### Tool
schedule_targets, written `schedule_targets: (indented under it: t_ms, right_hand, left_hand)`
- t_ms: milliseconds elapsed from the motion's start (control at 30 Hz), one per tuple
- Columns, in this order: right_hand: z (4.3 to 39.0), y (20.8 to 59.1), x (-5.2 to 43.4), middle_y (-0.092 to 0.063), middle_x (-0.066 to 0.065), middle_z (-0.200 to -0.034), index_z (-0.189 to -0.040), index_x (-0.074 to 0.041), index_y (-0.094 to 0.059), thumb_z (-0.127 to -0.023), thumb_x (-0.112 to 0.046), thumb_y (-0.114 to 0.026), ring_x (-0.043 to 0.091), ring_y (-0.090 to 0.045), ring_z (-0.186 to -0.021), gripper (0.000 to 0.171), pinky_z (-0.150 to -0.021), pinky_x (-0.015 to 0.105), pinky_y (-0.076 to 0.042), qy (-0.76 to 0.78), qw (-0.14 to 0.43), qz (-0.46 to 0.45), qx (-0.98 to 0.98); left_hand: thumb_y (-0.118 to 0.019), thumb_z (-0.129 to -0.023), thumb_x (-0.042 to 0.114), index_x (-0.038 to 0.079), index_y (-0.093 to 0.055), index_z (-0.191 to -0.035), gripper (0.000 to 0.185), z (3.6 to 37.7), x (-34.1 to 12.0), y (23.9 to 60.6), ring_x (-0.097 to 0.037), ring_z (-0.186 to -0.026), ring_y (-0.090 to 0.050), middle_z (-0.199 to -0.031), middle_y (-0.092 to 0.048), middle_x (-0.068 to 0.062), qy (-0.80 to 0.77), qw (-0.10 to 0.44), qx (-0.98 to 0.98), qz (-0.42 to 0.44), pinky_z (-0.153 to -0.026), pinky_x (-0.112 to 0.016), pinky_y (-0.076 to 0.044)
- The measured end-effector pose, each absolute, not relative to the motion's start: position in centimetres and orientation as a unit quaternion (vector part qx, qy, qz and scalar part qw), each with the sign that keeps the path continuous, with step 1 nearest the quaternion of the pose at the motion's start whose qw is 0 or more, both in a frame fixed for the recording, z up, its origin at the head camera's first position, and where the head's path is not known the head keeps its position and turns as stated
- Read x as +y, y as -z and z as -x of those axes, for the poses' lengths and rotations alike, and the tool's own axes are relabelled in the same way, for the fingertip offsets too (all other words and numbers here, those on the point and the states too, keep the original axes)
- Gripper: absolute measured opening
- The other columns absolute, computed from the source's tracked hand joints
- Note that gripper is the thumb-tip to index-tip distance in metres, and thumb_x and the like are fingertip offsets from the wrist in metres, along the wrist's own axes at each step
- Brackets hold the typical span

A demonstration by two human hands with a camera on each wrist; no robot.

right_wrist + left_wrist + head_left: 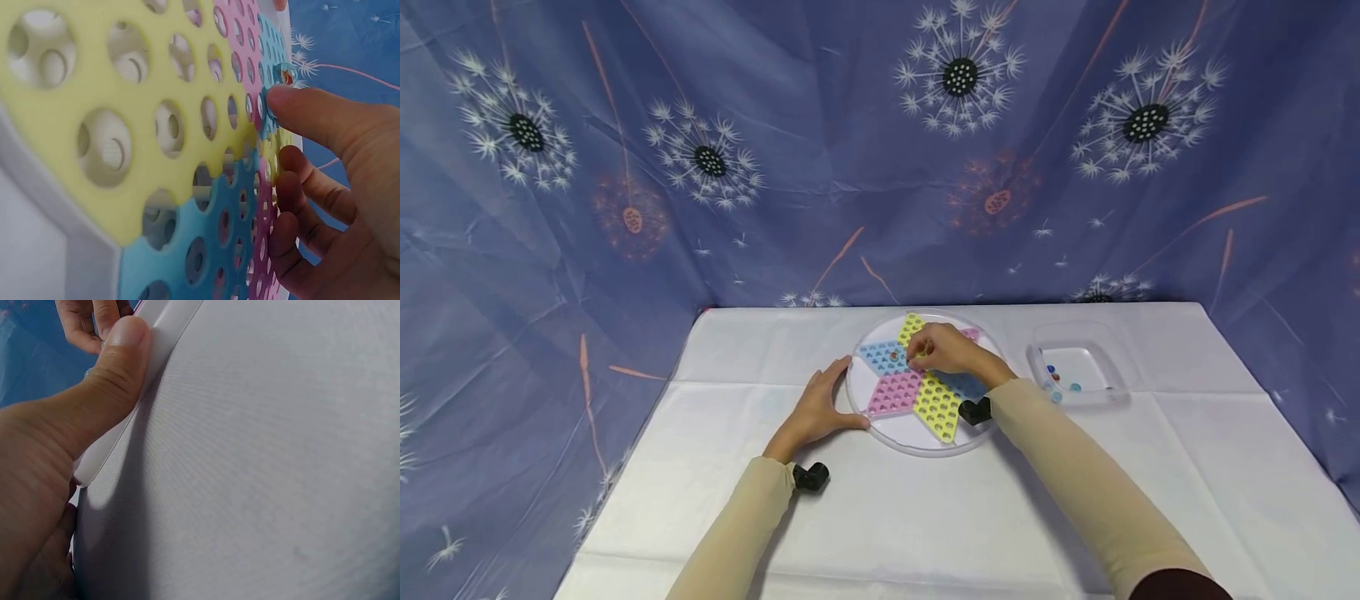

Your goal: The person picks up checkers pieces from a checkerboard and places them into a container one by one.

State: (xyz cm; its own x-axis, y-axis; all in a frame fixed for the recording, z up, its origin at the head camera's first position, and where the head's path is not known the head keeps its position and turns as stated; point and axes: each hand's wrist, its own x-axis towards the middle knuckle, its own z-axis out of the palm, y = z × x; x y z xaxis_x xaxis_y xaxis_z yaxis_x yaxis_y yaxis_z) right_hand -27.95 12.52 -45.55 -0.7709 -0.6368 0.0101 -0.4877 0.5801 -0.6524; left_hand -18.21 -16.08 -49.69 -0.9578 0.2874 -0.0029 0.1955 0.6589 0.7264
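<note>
A round white Chinese checkers board (901, 429) carries a star of yellow, pink and blue triangles full of holes. My left hand (816, 408) rests against its left rim, fingers and thumb spread apart, the thumb on the edge in the left wrist view. Over the upper left blue triangle, my right hand (947, 348) pinches a small glass marble (102, 345) between thumb and index finger, mostly hidden by the fingers. Close to those fingertips, a clear marble with an orange swirl (287, 75) sits in the blue triangle.
Right of the board stands a clear plastic container (1120, 393) with several blue and red marbles in it. A white cloth (880, 533) covers the table. Behind it hangs a blue curtain (820, 100) with dandelion prints.
</note>
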Motion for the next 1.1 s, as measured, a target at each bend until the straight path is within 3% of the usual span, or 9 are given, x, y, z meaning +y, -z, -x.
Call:
schedule_targets:
  t_ms: [300, 533, 1100]
  right_hand:
    - [28.27, 45.73, 12.39, -0.073, -0.003, -0.096, -0.092, -0.01, -0.08, -0.09, -0.016, -0.08, 0.014, -0.061, -0.083, 0.006, -0.075, 0.03, -0.053, 0.345, 0.121, 0.312, 0.877]
    - [28.28, 45.68, 12.56, -0.073, -0.005, -0.09, -0.092, -0.009, -0.081, -0.089, -0.015, -0.081, 0.014, -0.061, -0.079, 0.006, -0.073, 0.029, -0.054, 0.347, 0.127, 0.3, 0.88]
    - [28.08, 45.68, 12.57, -0.072, -0.003, -0.087, -0.09, -0.01, -0.081, -0.088, -0.014, -0.083, 0.014, -0.058, -0.076, 0.005, -0.069, 0.028, -0.051, 0.36, 0.125, 0.279, 0.882]
  left_hand:
    - [-0.097, -0.067, 0.042, 0.017, -0.025, -0.165, 0.124, 17.92, -16.12, 49.56, -0.041, -0.156, -0.011, -0.168, -0.028, -0.007, -0.393, 0.072, 0.909, -0.118, -0.129, -0.052, -0.008]
    - [-0.096, -0.068, 0.042, 0.014, -0.025, -0.164, 0.123, 18.1, -15.94, 49.6, -0.038, -0.155, -0.017, -0.167, -0.03, -0.009, -0.387, 0.067, 0.91, -0.131, -0.129, -0.051, -0.008]
    - [-0.097, -0.068, 0.039, 0.014, -0.027, -0.164, 0.122, 17.99, -15.64, 49.4, -0.047, -0.154, -0.013, -0.167, -0.029, -0.011, -0.39, 0.069, 0.91, -0.123, -0.127, -0.057, -0.011]
